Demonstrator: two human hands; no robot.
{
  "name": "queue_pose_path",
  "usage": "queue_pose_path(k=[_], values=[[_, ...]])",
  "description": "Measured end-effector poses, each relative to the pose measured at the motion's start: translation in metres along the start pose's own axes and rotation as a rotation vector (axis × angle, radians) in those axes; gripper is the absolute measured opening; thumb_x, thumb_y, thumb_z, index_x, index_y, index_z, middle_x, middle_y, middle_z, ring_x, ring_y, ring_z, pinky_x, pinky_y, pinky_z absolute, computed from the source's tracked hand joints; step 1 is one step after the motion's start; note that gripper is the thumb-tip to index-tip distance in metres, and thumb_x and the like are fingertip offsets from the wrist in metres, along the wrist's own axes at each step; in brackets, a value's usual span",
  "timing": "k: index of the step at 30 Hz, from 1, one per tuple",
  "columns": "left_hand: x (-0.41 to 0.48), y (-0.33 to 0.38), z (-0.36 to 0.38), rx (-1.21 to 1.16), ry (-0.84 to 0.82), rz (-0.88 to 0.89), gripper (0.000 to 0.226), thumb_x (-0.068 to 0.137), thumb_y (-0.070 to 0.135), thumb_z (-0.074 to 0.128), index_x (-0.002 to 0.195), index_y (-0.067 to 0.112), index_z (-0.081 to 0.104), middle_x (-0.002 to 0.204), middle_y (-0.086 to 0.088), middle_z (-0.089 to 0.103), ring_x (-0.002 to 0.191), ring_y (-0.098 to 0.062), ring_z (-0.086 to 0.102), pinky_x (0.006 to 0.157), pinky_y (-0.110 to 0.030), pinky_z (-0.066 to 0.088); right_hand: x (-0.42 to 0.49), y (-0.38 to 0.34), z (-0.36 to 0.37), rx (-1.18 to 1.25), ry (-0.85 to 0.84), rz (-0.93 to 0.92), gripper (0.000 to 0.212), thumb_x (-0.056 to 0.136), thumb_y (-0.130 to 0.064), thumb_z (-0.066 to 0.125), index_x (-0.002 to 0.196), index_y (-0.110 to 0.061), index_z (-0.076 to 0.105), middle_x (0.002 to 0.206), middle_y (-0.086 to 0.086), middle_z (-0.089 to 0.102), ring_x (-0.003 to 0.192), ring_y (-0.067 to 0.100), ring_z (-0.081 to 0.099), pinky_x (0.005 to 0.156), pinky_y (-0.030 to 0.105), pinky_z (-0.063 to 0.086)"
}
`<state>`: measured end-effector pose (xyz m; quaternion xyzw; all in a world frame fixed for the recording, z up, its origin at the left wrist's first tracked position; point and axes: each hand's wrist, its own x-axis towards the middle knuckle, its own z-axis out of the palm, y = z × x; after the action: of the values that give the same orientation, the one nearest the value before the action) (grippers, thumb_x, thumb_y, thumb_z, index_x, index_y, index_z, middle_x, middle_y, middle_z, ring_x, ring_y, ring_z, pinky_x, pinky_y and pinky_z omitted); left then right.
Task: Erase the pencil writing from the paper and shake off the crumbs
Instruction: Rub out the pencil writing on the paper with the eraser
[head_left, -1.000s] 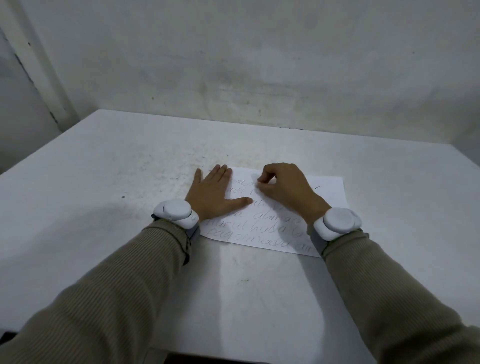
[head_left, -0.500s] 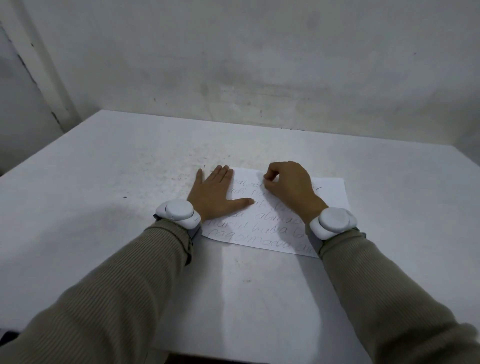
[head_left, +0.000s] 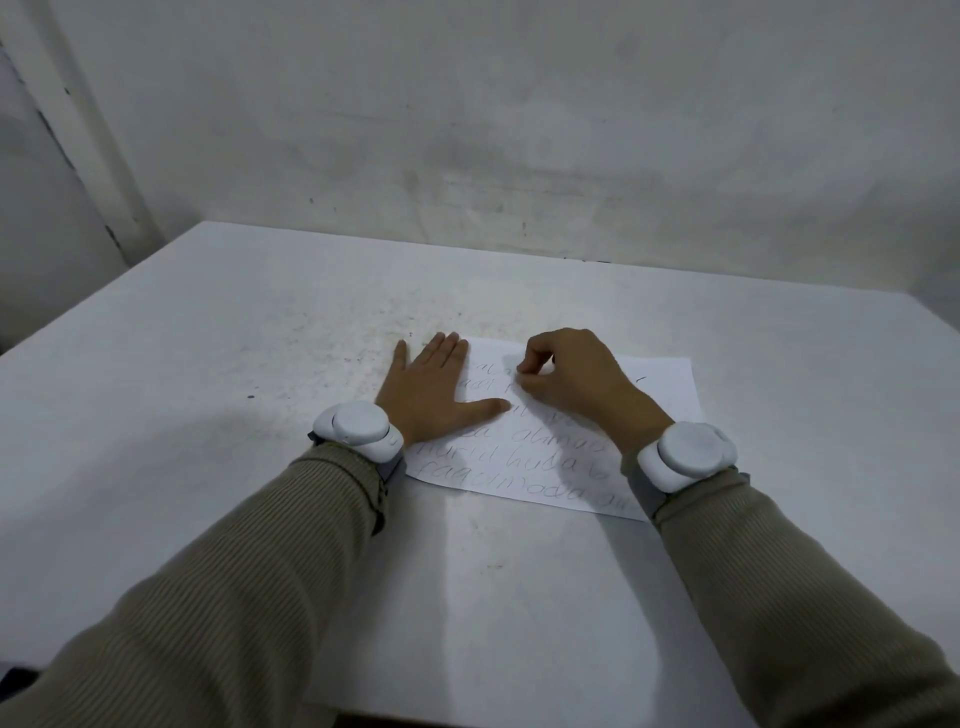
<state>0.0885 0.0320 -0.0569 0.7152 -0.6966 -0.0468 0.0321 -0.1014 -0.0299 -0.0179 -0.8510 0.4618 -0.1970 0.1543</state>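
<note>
The paper (head_left: 670, 384) was white, with thin grey pencil writing (head_left: 540, 462) in rows. The surface (head_left: 208, 364) was pale grey-white with little dark specks. Both sleeves (head_left: 234, 597) were olive-tan with fine ribs. The wrist bands (head_left: 358, 430) were white on grey straps.

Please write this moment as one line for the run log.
stage: erasing | left hand: flat, pressing paper left edge | right hand: fingers curled at top lines, held item hidden | writing: lower lines legible
</note>
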Motion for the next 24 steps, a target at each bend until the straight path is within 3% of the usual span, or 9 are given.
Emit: queue_pose_path(k=[6,12,18,24], values=[[-0.002,0.002,-0.002,-0.014,-0.006,-0.005,0.121,0.069,0.093,0.016,0.158,0.013,0.001,0.166,-0.001,-0.003,0.152,-0.014,-0.005,0.121,-0.053,-0.004,0.004,0.006,0.009,-0.043,0.160,0.061,0.011,0.083,-0.024,0.065,0.078,-0.016,0.070,0.079,-0.004,0.071,0.081,0.019,0.063,0.079,0.037,0.050],[-0.001,0.001,-0.002,-0.009,-0.014,-0.004,0.122,0.068,0.094,0.016,0.158,0.013,0.000,0.166,-0.001,-0.003,0.152,-0.014,-0.006,0.121,-0.054,-0.005,0.004,0.008,-0.002,-0.030,0.061,0.098,0.006,0.079,-0.022,0.066,0.076,-0.017,0.069,0.081,-0.007,0.069,0.081,0.015,0.062,0.074,0.031,0.051],[-0.001,0.000,-0.001,-0.020,-0.014,0.004,0.120,0.071,0.094,0.020,0.158,0.013,0.001,0.166,-0.002,-0.003,0.152,-0.014,-0.006,0.121,-0.054,-0.005,0.007,0.008,-0.004,-0.077,0.133,0.153,0.005,0.078,-0.017,0.063,0.077,-0.017,0.068,0.079,-0.006,0.065,0.081,0.019,0.061,0.071,0.030,0.048],[-0.003,0.002,-0.004,-0.013,-0.019,0.002,0.116,0.074,0.090,0.021,0.158,0.013,0.000,0.166,-0.001,-0.004,0.152,-0.014,-0.006,0.121,-0.053,-0.006,0.008,0.005,0.002,0.015,0.064,0.115,0.004,0.079,-0.021,0.066,0.078,-0.018,0.069,0.082,-0.006,0.069,0.082,0.016,0.063,0.076,0.035,0.054]])
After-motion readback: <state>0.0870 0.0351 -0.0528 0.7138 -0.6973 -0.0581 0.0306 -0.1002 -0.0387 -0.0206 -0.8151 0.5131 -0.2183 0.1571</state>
